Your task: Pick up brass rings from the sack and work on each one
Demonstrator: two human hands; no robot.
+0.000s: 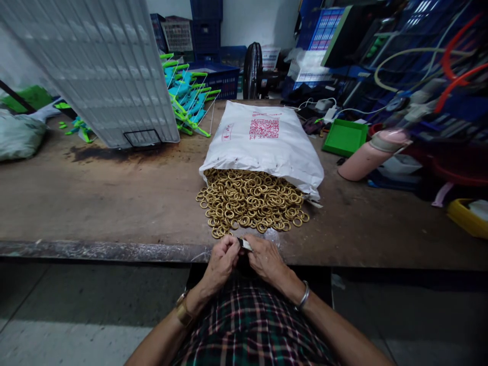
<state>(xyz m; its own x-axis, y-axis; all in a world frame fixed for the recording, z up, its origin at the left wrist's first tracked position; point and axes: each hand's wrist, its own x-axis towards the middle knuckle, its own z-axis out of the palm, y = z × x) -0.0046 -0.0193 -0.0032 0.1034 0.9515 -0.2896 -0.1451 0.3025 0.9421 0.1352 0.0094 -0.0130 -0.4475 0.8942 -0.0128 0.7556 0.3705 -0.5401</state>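
My left hand is closed in a pinch at the table's front edge; what its fingers hold, if anything, is hidden. Beside it, my right hand is closed around a small tool with a white body and a black end, its exact kind too small to tell. The black end points at the left fingertips. Just beyond both hands lies a heap of brass-coloured rings, spilling from the mouth of a white woven sack with red print.
A tall translucent ribbed panel stands at the left, with green and blue plastic parts behind it. To the right are a green tray, a pink cylinder and a yellow container. A fan and crates stand behind.
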